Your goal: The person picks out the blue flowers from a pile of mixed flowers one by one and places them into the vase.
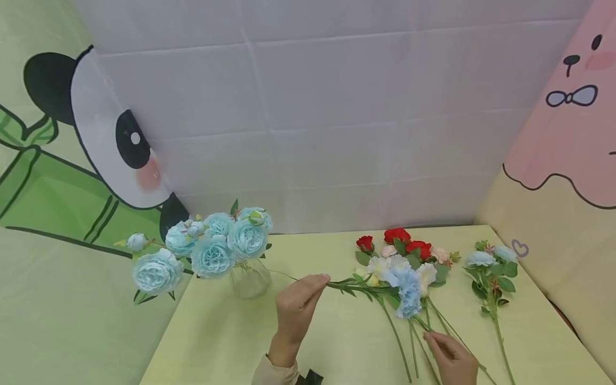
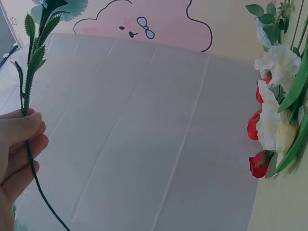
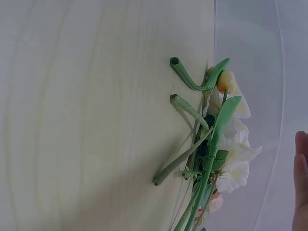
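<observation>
Light-blue flower (image 1: 409, 293) held out over table (image 1: 346, 337), bloom overlapping white flowers (image 1: 426, 275); left hand (image 1: 299, 305) pinches its stem. Right hand (image 1: 453, 358) beside loose green stems (image 1: 413, 347), fingers bent, can't tell whether gripping one. Red roses (image 1: 418, 248) behind. Leafy blue spray (image 1: 505, 284) far right. Glass vase (image 1: 250, 284) at left, blue blooms (image 1: 214, 258) inside.

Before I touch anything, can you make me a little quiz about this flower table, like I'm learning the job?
1. True or false: the round, clear glass vase holds ruffled, pale-blue flowers.
2. What does the left hand hold?
A) the vase
B) a thin, leafy green stem
C) a paper cup
3. Fill in: in the head view, the red, leafy roses lie to the ___ of the vase.

Key: 1. True; 2. B; 3. right
</observation>
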Motion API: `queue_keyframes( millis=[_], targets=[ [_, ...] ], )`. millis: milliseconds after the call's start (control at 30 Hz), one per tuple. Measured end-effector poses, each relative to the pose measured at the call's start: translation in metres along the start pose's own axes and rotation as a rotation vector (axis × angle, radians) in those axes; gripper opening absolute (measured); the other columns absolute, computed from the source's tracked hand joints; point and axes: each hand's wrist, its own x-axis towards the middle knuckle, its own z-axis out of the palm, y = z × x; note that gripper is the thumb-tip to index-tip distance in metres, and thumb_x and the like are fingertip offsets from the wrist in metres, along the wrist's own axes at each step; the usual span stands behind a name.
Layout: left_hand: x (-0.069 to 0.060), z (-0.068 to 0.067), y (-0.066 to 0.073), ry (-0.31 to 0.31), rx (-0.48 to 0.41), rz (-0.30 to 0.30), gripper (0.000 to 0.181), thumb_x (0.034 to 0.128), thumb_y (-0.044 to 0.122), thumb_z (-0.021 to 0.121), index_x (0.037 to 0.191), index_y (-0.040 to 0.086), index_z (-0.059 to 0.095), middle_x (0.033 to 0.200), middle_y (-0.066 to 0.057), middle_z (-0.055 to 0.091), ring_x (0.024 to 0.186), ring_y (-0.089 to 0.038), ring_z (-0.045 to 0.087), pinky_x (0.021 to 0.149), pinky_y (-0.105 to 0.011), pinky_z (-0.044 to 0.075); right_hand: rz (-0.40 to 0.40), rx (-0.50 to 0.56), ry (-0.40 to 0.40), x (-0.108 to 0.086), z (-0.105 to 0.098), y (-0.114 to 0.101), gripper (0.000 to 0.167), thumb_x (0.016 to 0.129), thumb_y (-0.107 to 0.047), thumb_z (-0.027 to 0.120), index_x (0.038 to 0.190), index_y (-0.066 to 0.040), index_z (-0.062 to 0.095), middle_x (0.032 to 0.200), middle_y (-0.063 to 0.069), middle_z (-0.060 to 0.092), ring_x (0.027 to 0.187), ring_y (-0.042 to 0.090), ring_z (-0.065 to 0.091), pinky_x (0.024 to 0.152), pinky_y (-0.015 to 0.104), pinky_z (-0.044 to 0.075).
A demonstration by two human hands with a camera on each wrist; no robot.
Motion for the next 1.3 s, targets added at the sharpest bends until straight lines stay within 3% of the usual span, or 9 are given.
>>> queue_keyframes(
  millis=[233,367,500,867,1100,1300],
  targets=[
    [0.003,-0.001,-0.006,0.082,0.045,0.112,0.010,0.0855,0.007,0.063,0.084,0.004,0.073,0.076,-0.009,0.072,0.068,-0.018,0.068,0.068,-0.026,0.055,-0.010,0.002,-0.012,0.001,0.003,0.004,0.006,0.074,0.004,0.071,0.079,0.000,0.072,0.067,-0.032,0.058,0.057,-0.005,0.061,0.054,0.010,0.049],
    [0.002,-0.002,-0.011,0.128,0.086,0.121,0.012,0.0861,0.007,0.062,0.081,0.002,0.072,0.075,-0.010,0.071,0.067,-0.019,0.068,0.068,-0.025,0.055,-0.006,0.028,-0.030,0.001,0.003,0.003,0.006,0.075,0.004,0.071,0.080,0.001,0.072,0.068,-0.029,0.060,0.059,0.000,0.063,0.055,0.010,0.049],
    [0.002,-0.005,-0.014,0.155,0.137,0.117,0.013,0.0862,0.008,0.062,0.081,0.002,0.072,0.074,-0.010,0.071,0.066,-0.019,0.067,0.068,-0.025,0.055,-0.037,0.048,-0.036,0.000,0.003,0.003,0.006,0.074,0.005,0.070,0.080,0.003,0.071,0.069,-0.026,0.062,0.060,-0.005,0.062,0.055,0.009,0.049],
    [0.003,-0.011,-0.028,0.180,0.165,0.181,0.012,0.0853,0.005,0.063,0.080,0.000,0.072,0.074,-0.012,0.071,0.068,-0.022,0.067,0.069,-0.027,0.055,-0.079,0.038,-0.023,-0.003,0.007,0.008,0.010,0.071,0.011,0.071,0.076,0.003,0.071,0.069,-0.030,0.060,0.059,-0.010,0.060,0.054,0.009,0.049],
    [0.000,-0.013,-0.042,0.208,0.123,0.175,0.011,0.0841,0.005,0.064,0.079,-0.001,0.072,0.074,-0.014,0.071,0.069,-0.023,0.068,0.073,-0.028,0.055,-0.011,0.005,-0.043,-0.005,0.004,0.007,0.005,0.073,0.005,0.072,0.076,0.002,0.071,0.066,-0.031,0.059,0.058,-0.009,0.059,0.054,0.009,0.048],
    [-0.004,-0.017,-0.049,0.274,0.070,0.102,0.011,0.0823,0.006,0.066,0.078,-0.003,0.072,0.076,-0.015,0.071,0.074,-0.020,0.069,0.076,-0.026,0.055,0.005,0.002,-0.050,-0.006,0.003,0.005,0.004,0.074,0.000,0.073,0.077,0.002,0.071,0.066,-0.027,0.061,0.057,-0.008,0.059,0.053,0.009,0.048]
  ],
)
